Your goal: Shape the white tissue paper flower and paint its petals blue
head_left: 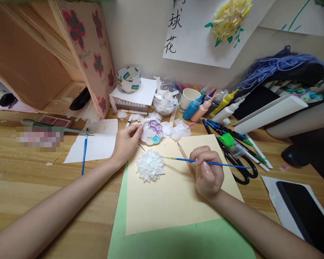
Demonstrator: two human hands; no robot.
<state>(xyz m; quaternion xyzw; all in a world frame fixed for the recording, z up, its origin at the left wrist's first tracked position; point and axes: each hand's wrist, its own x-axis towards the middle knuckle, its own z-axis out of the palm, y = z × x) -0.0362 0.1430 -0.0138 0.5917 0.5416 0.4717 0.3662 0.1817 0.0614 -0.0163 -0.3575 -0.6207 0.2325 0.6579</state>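
My right hand (209, 171) is closed round a thin blue paintbrush (183, 159), its tip at the right edge of a white ruffled paper flower (150, 165). A pencil (184, 153) also runs under the fingers of that hand. The flower lies on a cream sheet (172, 198), which rests on a green sheet (183, 241). With thumb and fingers, my left hand (128, 142) pinches the left edge of a white flower-shaped palette (151, 131) holding purple and blue paint.
Behind the palette are paper scraps (180, 131), a bowl of scraps (166, 102), a paper cup (190, 99) and paint bottles (193, 108). Scissors (244, 176), pens and a phone (307, 212) lie right. Another brush (84, 154) rests left, near a painted box (89, 54).
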